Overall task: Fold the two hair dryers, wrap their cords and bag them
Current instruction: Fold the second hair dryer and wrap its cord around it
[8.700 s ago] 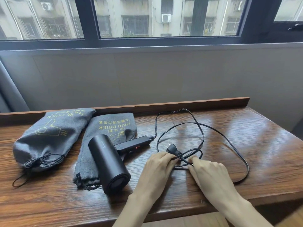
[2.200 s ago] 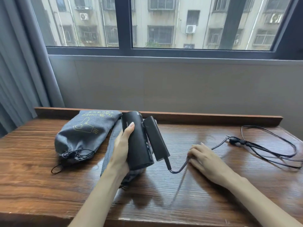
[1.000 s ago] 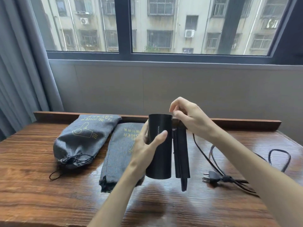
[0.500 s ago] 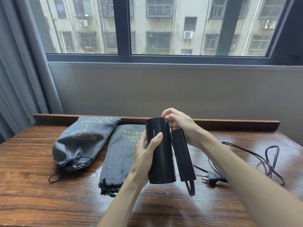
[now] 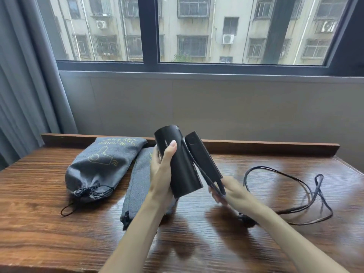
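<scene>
My left hand (image 5: 162,174) grips the barrel of a black hair dryer (image 5: 178,164), held upright above the table with its handle folded against the body. Below the handle's end, my right hand (image 5: 231,192), blurred by motion, holds the black cord (image 5: 214,184) where it runs down alongside the handle. The rest of the cord (image 5: 307,192) lies in loose loops on the table to the right. A flat empty grey bag (image 5: 137,182) lies under the dryer. A filled grey drawstring bag (image 5: 100,164) lies to its left, its mouth drawn shut.
The wooden table (image 5: 59,229) has a raised back rail (image 5: 275,148) against the grey wall under the window. A grey curtain (image 5: 23,91) hangs at the left. The plug is mostly hidden behind my right wrist.
My right hand dropped from the top of the dryer to below the handle's end, drawing the cord down along the handle. The dryer has tilted slightly and the loose cord has shifted.
</scene>
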Demonstrator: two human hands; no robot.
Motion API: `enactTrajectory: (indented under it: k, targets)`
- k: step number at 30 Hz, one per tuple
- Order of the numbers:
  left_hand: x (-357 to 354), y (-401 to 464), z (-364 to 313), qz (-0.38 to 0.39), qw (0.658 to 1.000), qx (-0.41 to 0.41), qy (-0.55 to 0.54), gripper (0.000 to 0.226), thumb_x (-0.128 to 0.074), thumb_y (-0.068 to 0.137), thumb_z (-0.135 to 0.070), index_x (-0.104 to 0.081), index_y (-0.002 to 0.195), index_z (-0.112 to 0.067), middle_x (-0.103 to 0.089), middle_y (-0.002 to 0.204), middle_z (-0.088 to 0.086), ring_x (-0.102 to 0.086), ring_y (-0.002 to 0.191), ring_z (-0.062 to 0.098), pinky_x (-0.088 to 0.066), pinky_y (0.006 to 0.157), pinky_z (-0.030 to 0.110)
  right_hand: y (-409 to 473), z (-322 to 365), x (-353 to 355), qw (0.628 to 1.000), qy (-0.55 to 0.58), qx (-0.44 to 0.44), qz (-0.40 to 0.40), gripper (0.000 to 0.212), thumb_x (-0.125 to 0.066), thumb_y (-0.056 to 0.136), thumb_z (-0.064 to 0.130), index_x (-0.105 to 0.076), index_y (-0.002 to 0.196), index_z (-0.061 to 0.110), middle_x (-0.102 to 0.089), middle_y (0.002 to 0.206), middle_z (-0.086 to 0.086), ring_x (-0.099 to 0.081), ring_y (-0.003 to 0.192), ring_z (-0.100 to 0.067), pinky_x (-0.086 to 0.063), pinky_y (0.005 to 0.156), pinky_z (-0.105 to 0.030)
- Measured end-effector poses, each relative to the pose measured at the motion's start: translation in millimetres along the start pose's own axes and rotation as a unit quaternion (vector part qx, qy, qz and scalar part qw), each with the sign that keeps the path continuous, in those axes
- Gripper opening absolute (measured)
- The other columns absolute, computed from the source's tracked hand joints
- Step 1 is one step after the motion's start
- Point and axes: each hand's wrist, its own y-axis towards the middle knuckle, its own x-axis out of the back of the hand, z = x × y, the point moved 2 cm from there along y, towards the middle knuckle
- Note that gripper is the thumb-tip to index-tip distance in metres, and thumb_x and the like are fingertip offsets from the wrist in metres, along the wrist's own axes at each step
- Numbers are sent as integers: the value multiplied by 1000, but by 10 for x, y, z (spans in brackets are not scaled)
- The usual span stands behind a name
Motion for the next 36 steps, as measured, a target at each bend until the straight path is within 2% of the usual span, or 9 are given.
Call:
enactTrajectory:
  k: [3, 6, 10, 14, 19, 24, 26, 29, 36]
  targets:
    - [72, 97, -19, -42, 999, -14, 1, 34, -70, 83, -37, -61, 112, -22, -65, 105, 9, -62, 97, 30, -47, 91, 66, -199, -216, 4, 984, -176, 18, -31, 16, -44, 99, 36, -55, 87, 33, -54, 56, 13, -48, 56, -4, -41, 60, -31]
    - [120, 169, -26, -74, 997, -22, -6, 38, -72, 81, -37, -59, 114, -21, -65, 107, 8, -63, 98, 28, -49, 91, 64, -402, -269, 25, 965, -255, 39, -45, 11, -42, 99, 39, -49, 107, 36, -51, 67, 23, -52, 68, -8, -45, 68, -34]
    - [141, 214, -24, -126, 991, -40, -1, 51, -73, 81, -39, -54, 124, -21, -66, 114, 6, -68, 96, 20, -56, 89, 47, -577, -243, 36, 956, -281, 34, -79, 11, -39, 99, 39, -46, 99, 31, -52, 71, 16, -60, 76, -22, -47, 70, -39]
    - [134, 218, -21, -141, 986, -62, 67, 60, -77, 74, -44, -51, 125, -27, -67, 115, 3, -67, 106, 23, -53, 94, 52, -718, -48, 36, 943, -316, 68, -82, 27, -28, 95, 54, -41, 91, 31, -42, 58, 19, -56, 68, -17, -45, 63, -36]
    - [62, 154, -16, -112, 978, -113, 137, 54, -73, 84, -30, -47, 131, -25, -67, 113, -6, -65, 105, 9, -52, 97, 38, -736, 394, 195, 911, -356, 156, -141, 32, -31, 95, 48, -54, 85, 28, -52, 63, 17, -57, 58, -12, -45, 51, -34]
    - [49, 102, 27, -48, 977, -102, 182, 57, -75, 82, -28, -48, 132, -28, -69, 111, -5, -68, 101, 12, -57, 83, 32, -487, 832, 506, 885, -386, 221, -139, 30, -40, 94, 42, -63, 88, 23, -57, 77, 14, -58, 65, -14, -47, 57, -35]
    - [51, 74, 53, -13, 974, -97, 207, 59, -77, 80, -31, -48, 131, -32, -70, 110, -4, -69, 100, 13, -56, 88, 38, -319, 963, 628, 878, -402, 233, -116, 24, -48, 93, 41, -64, 88, 24, -54, 78, 15, -55, 67, -14, -45, 60, -32]
    - [25, 15, 87, 38, 971, -79, 225, 60, -77, 78, -32, -48, 131, -36, -73, 109, -3, -69, 103, 17, -52, 95, 50, -66, 1063, 778, 888, -396, 221, -83, 14, -61, 90, 37, -68, 88, 25, -54, 76, 15, -47, 65, -8, -41, 63, -29]
    - [-74, -161, 157, 120, 972, -36, 198, 65, -73, 80, -22, -44, 137, -30, -72, 114, -1, -68, 107, 18, -51, 98, 47, 342, 1078, 954, 960, -245, 136, 25, 6, -69, 86, 26, -73, 83, 22, -70, 75, 8, -63, 72, -6, -51, 70, -25]
